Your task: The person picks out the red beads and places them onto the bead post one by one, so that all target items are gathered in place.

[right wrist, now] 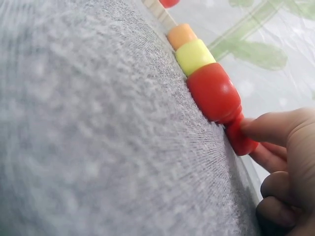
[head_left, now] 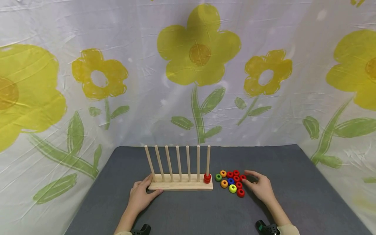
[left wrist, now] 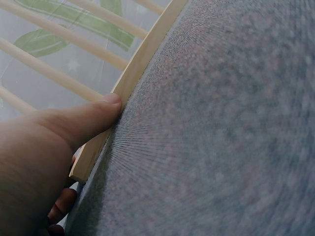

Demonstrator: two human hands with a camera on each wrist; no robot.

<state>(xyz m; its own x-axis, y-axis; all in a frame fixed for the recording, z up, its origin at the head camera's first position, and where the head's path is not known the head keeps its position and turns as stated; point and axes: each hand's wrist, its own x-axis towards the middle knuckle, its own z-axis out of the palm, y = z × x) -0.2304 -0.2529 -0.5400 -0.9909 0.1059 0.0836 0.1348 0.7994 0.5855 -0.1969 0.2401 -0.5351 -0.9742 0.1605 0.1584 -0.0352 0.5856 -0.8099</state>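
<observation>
A pale wooden peg stand [head_left: 180, 186] with a row of upright pegs is on the dark tabletop. Red beads [head_left: 207, 178] sit at the foot of its rightmost peg. My left hand [head_left: 138, 197] grips the stand's left end, the thumb [left wrist: 93, 120] against the front edge and the other fingers round the end, partly hidden. To the right of the stand lies a loose cluster of ring beads: red, orange, a green bead [head_left: 218, 177], a blue bead [head_left: 230, 181] and a yellow bead [head_left: 232, 188]. At the cluster's right edge my right hand [head_left: 262, 188] pinches a red bead [right wrist: 239, 137] between thumb and forefinger.
A dark grey cloth [head_left: 188, 213] covers the table. Behind it and at both sides hangs a white curtain [head_left: 141, 107] printed with yellow flowers. Black bands [head_left: 267, 227] are strapped round both wrists.
</observation>
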